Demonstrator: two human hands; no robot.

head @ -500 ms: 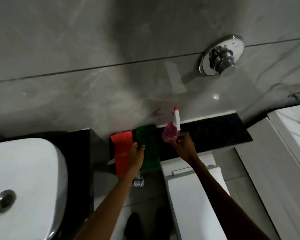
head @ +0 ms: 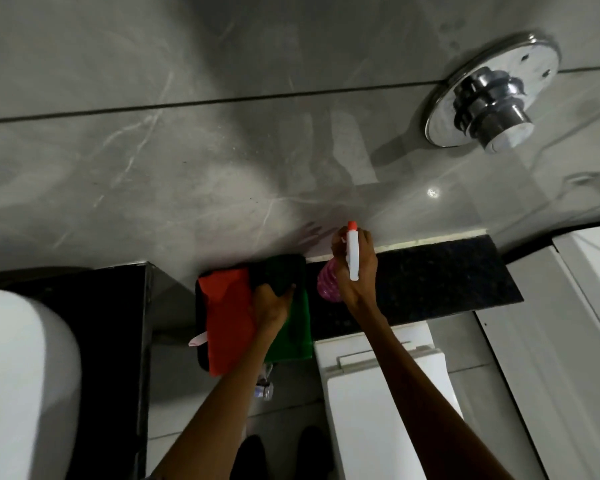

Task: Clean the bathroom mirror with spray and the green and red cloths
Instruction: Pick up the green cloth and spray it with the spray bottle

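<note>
A red cloth (head: 227,317) and a green cloth (head: 293,327) hang side by side over the edge of a dark ledge (head: 430,282). My left hand (head: 272,304) grips the green cloth at its top, where the fabric bunches dark under my fingers. Just to the right, my right hand (head: 355,271) is closed around a pink spray bottle (head: 328,284) with a white trigger head and a red nozzle, held above the ledge close to the grey wall. No mirror is in view.
A white basin (head: 25,382) on a black counter sits at the left. A white toilet cistern (head: 378,393) stands below the ledge. A chrome flush valve (head: 489,95) projects from the grey tiled wall at upper right. A white door frame runs down the right.
The view has come closer to the wall. My right hand has shifted up around the bottle's trigger head. My left hand has closed on the top of the green cloth.
</note>
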